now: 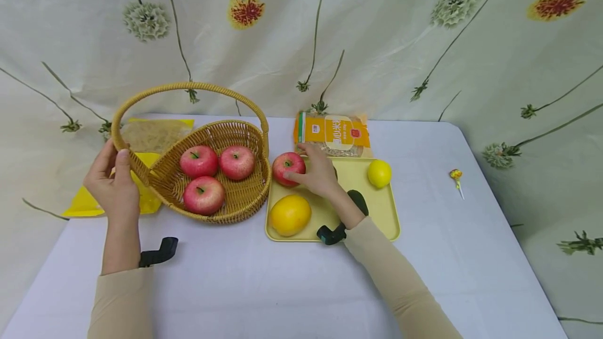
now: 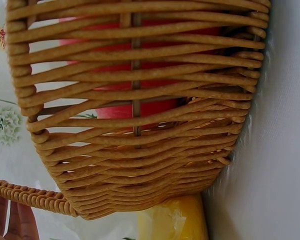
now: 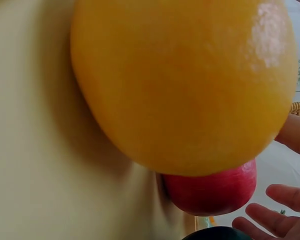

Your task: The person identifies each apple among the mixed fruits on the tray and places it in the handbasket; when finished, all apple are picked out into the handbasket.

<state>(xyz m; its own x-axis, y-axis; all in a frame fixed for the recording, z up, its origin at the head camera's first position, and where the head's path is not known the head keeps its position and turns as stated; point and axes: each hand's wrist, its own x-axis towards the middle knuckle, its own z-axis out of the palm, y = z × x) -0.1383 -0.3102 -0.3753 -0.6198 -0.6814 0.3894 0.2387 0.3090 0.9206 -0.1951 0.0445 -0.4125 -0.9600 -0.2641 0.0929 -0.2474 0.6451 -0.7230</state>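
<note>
My left hand (image 1: 115, 184) grips the side of the wicker basket's handle (image 1: 190, 87), thumb in front. In the left wrist view, the basket's woven wall (image 2: 140, 165) fills most of the picture, and fingertips (image 2: 26, 222) show at the handle. Three red apples (image 1: 204, 195) sit inside the basket (image 1: 245, 208). Over the tray's left part, my right hand (image 1: 320, 174) reaches round another red apple (image 1: 288, 168). In the right wrist view its fingers (image 3: 285, 197) are spread beside that apple (image 3: 215, 192), a gap showing between. A yellow mango-like fruit (image 3: 185, 85) looms in front there.
The pale yellow tray (image 1: 393, 218) also holds a lemon (image 1: 379, 173) and a dark green oblong item (image 1: 359, 201), partly behind my right wrist. An orange food packet (image 1: 334, 132) lies behind the tray, a yellow packet (image 1: 151, 205) behind the basket. A lollipop (image 1: 456, 174) lies far right.
</note>
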